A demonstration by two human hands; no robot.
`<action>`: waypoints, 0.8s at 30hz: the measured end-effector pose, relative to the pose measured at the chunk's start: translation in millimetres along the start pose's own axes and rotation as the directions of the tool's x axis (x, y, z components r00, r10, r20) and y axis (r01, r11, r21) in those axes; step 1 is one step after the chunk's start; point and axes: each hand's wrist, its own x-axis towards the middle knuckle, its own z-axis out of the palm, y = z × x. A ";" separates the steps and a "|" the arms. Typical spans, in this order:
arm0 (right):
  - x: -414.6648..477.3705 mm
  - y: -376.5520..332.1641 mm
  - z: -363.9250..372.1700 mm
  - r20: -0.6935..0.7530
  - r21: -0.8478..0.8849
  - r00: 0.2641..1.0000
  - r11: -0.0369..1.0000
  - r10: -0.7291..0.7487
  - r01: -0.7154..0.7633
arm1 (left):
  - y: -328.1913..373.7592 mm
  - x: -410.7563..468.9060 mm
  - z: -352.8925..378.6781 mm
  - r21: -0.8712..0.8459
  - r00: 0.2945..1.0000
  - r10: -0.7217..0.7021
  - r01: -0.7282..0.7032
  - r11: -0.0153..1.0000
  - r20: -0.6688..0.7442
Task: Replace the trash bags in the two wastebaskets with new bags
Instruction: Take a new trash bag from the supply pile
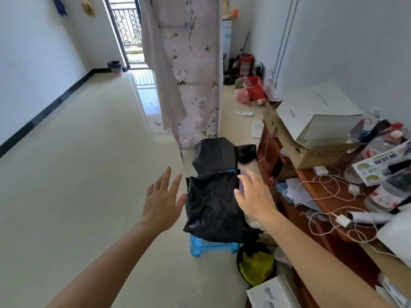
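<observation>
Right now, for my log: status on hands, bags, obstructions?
Left hand, right hand open, nothing held. Black bag on blue stool, between hands. Cluttered desk close at right.

Right: a wooden desk [270, 156] heaped with a cardboard box [318, 155], white cables [327, 185] and bottles [382, 190] (labels unreadable). Further back, a floral wardrobe [195, 74]. Low down, a blue stool [200, 248].

Probably a home bedroom, fabric wardrobe [195, 70], cluttered wooden desk [311, 181], balcony door [129, 30]
</observation>
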 end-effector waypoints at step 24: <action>184.1 104.3 330.6 0.586 -0.096 0.538 0.712 0.605 -0.695 | -52.3 320.1 384.7 -0.084 0.639 0.395 -0.460 0.884 0.660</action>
